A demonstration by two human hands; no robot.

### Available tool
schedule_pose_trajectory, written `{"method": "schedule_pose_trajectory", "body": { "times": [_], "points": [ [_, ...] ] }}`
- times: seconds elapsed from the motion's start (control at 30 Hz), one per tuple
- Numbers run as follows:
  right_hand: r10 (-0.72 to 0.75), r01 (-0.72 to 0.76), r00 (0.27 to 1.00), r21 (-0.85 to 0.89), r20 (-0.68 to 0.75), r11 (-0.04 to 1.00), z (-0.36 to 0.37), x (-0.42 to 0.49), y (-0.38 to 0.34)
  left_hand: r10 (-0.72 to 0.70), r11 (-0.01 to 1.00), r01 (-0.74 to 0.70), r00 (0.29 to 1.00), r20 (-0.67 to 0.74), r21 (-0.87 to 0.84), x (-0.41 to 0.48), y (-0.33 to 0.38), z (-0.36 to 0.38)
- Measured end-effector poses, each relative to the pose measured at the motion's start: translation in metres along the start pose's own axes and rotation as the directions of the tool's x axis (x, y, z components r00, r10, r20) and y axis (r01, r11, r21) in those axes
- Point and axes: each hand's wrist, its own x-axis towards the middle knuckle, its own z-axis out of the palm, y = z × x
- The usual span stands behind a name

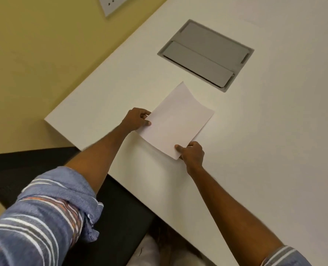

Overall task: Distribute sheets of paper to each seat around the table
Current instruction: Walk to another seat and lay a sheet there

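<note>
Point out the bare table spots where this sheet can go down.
The table is bare right of the sheet, out to the frame edge, and on the strip between the sheet and the near edge. Left hand and right hand pinch the sheet's corners. The grey hatch takes the space beyond it.

a: what is cut off?
b: the wall plate (pixel 113 4) runs past the top edge; the worktop (pixel 265 141) leaves the frame on the right.
a: hidden?
b: fingers of both hands sit under the sheet (pixel 176 121). the dark chair (pixel 119 217) is partly covered by the left sleeve (pixel 44 217).
</note>
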Motion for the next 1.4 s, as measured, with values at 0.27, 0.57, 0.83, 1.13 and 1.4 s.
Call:
{"method": "schedule_pose_trajectory", "body": {
  "times": [0.27,0.57,0.83,1.13,1.4],
  "points": [
    [-0.051,0.051,0.999,-0.126,0.008,0.991,0.057,-0.006,0.02,0.014,0.998,-0.009,0.995,-0.095,0.061,-0.002,-0.063,0.0],
    [-0.164,0.145,0.986,-0.382,-0.019,0.913,0.07,-0.008,0.025,0.062,0.998,-0.062,0.989,-0.134,0.009,0.009,-0.081,0.006],
    [-0.476,0.32,0.879,-0.727,-0.011,0.608,0.072,-0.018,0.023,0.154,0.979,-0.129,0.975,-0.16,0.156,0.005,-0.089,0.005],
    [-0.591,0.485,0.739,-0.865,0.323,0.133,0.077,-0.003,0.031,0.326,0.906,-0.304,0.945,-0.027,0.294,0.011,-0.098,0.004],
    [-0.55,0.592,0.735,-0.77,0.397,0.236,0.087,-0.006,0.041,0.313,0.892,-0.314,0.948,0.058,0.325,0.012,-0.097,0.005]
  ]
}}
